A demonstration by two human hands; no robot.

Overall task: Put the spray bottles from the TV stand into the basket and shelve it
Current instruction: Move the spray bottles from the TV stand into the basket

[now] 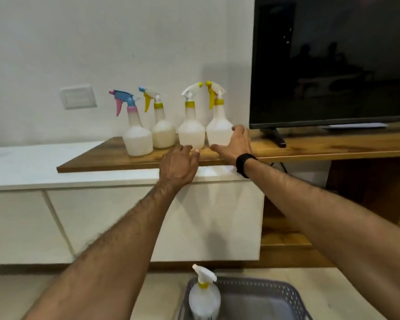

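Observation:
Several white spray bottles stand in a row on the wooden TV stand (102, 161). The leftmost bottle (137, 137) has a blue and pink trigger head; beside it is one (163, 132) with a yellow trigger. My left hand (178, 165) reaches, fingers apart, just short of the base of a white-headed bottle (191, 130). My right hand (237, 144) is spread around the base of the rightmost bottle (218, 129), thumb under it, grip not closed. A grey perforated basket (263, 296) on the floor holds one more spray bottle (204, 296), upright.
A black TV (333, 61) stands on the wooden top to the right, its foot (276, 137) close to my right hand. A white cabinet (102, 218) sits under the stand. A wall switch plate (78, 97) is at the left.

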